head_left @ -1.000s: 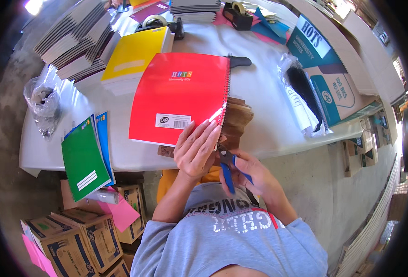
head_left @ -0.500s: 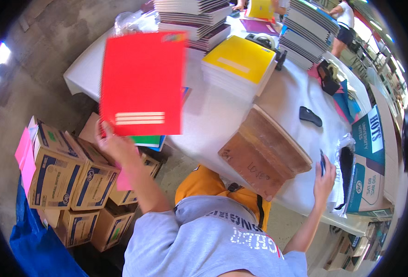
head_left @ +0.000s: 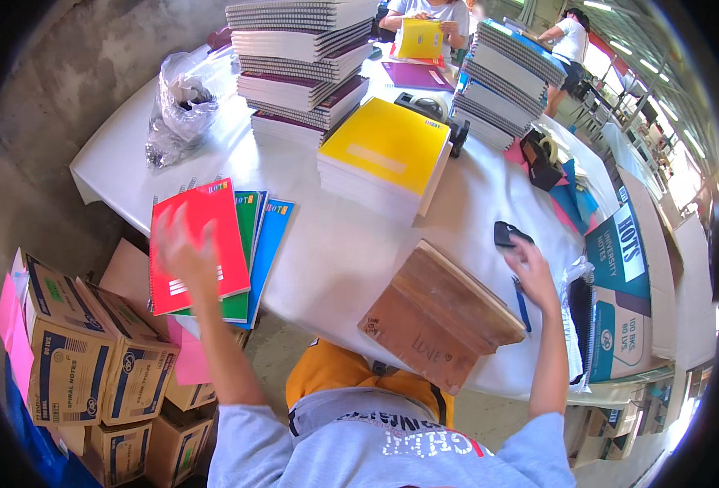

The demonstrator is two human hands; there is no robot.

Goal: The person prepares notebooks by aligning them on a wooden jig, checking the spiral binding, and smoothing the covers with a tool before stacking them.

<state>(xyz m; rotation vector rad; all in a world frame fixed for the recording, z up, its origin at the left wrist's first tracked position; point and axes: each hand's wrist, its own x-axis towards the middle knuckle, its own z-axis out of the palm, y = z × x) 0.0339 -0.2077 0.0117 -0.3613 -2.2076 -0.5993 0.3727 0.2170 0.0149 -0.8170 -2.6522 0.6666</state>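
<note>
Materials: counter [head_left: 327,281] under a smooth, pale, slightly glossy cover with soft creases. Brown board [head_left: 445,321] near the front edge, apparently wood: flat, worn, scuffed surface, hand-drawn marks, a raised stepped strip running lengthwise. Crumpled clear plastic bag [head_left: 184,106] at far left, dark contents not identifiable. Beside it, a tall stack of spiral notebooks [head_left: 302,69], coil edges and white page edges alternating in uneven layers. Block of yellow-covered books [head_left: 388,150] at mid-counter, squared, smooth covers, thick white page edges. To the right, a teal and white carton [head_left: 623,325] with stiff cardboard flaps folded out. Below left of the counter, brown cardboard boxes [head_left: 75,358] with dark blue print, sharp corners.

Main item: red notebook [head_left: 228,236], rectangular, smooth card cover, small multicoloured lettering near the top, white stripes low on the front, wire coil along its left side. Position: left front part of the counter, uppermost of a fanned set; green notebook [head_left: 248,213] beneath, then blue notebook [head_left: 271,232], both projecting to the right.

Hands: left hand [head_left: 187,248] over the red cover, fingers spread, motion-blurred; no grasp seen, contact cannot be told. Right hand [head_left: 532,264] released, thumb and fingers parted, just beside a small black rounded object [head_left: 507,233]; whether they touch cannot be told. Slim blue-handled tool [head_left: 523,307] on the counter, close to the right wrist.
</note>
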